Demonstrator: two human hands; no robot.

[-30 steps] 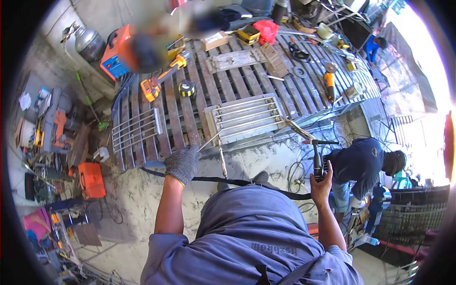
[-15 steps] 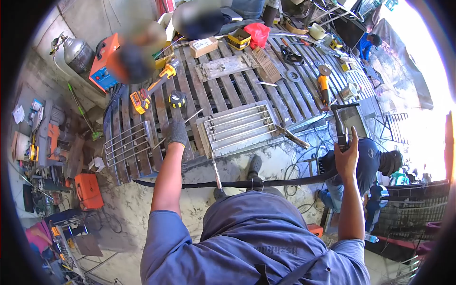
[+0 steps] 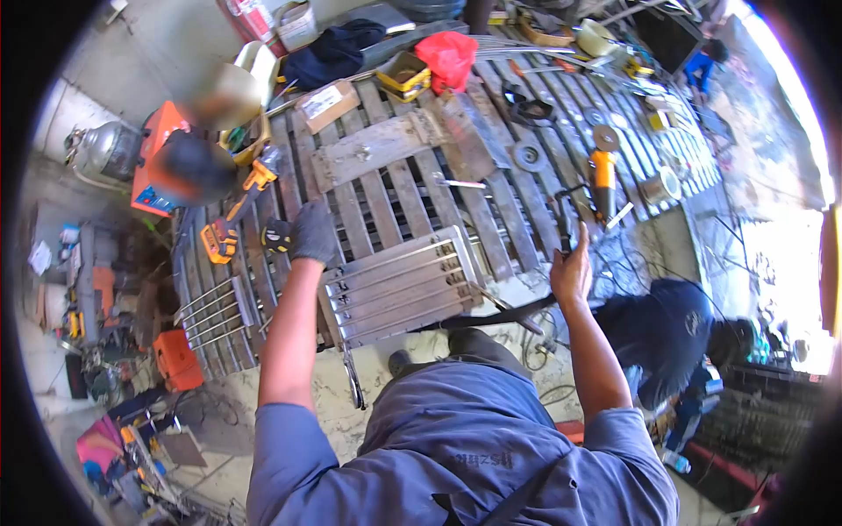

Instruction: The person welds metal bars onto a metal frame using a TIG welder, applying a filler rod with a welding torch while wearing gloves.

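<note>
Black torch (image 3: pixel 563 230) was held in the right hand (image 3: pixel 572 273).
Metal frame (image 3: pixel 399 294) lay on the worktop (image 3: pixel 493 230) between this hand and the gloved left hand (image 3: pixel 312 233), whose grip I could not tell.

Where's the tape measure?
In the head view, left of centre, on the slatted bench: the tape measure lies between the yellow cordless tool and the gloved left hand.

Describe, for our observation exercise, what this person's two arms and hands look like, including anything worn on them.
The left hand wears a dark grey fabric glove; the right hand is bare. Both forearms are uncovered below short blue-grey cloth sleeves.
</note>
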